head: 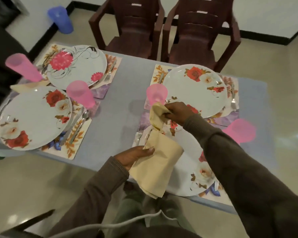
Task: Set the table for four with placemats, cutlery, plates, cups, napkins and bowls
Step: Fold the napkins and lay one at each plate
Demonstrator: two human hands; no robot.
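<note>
I have the cream napkins bunched between my two hands over the near right place setting. My left hand [136, 156] has its grip curled round the folded stack of napkins [155, 167], thumb on top, so the pile stays together while I peel from it. My right hand [176, 112] has its grip pinched shut on the upper end of one napkin [157, 114], drawing it up and away toward twelve o'clock, I judge to free a single sheet for the far right setting.

On the tabletop [126, 93] four floral placemats each carry a plate, with cutlery laid beside them. The far right plate [194, 90] sits at one o'clock from my hands, its pink cup [156, 94] just at its nine o'clock side, close to my right knuckles. A fourth pink cup [241, 131] stands at three o'clock. At ten o'clock a napkin [26, 86] already lies tucked between the two left plates. I see no bowls anywhere, so that step looks undone.
</note>
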